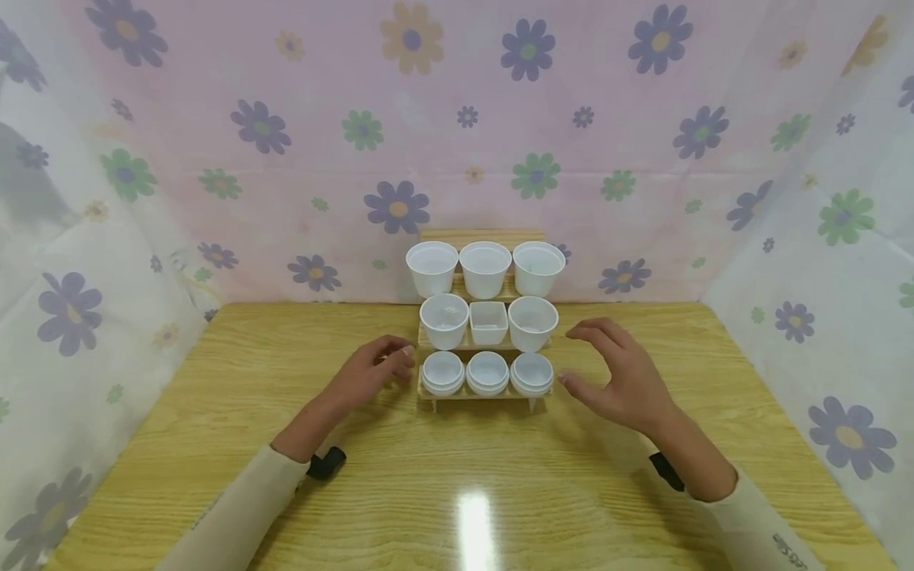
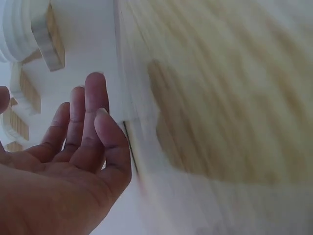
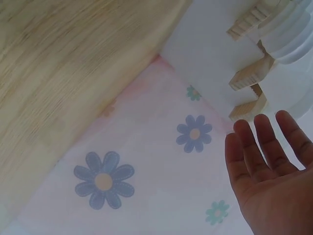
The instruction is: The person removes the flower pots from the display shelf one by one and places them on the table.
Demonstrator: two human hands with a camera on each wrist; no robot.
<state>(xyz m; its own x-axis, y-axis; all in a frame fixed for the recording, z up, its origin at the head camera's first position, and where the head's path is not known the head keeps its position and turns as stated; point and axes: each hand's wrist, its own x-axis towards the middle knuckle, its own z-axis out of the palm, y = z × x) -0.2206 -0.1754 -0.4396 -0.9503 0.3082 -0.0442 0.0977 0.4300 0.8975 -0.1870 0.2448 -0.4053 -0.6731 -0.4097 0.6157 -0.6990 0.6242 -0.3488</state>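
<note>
A three-tier wooden rack (image 1: 485,393) stands on the table in the head view. Three white tubs (image 1: 485,270) line its top tier. On the middle tier a square white cup (image 1: 489,323) sits between two round white tubs (image 1: 532,325). Three low, ridged white bowls (image 1: 488,374) fill the bottom tier. My left hand (image 1: 374,369) is beside the rack's left end, fingers loosely bent and holding nothing. At the right end my right hand (image 1: 624,377) is spread, thumb and fingers apart, also holding nothing. Both wrist views show the hands' palms and the tier ends nearby.
The wood-grain table (image 1: 321,507) runs up to a flower-print curtain (image 1: 314,198) behind the rack, with more of the same cloth on both sides. A dark strap piece (image 1: 327,463) sits at the left wrist. A light glare lies on the table's front part.
</note>
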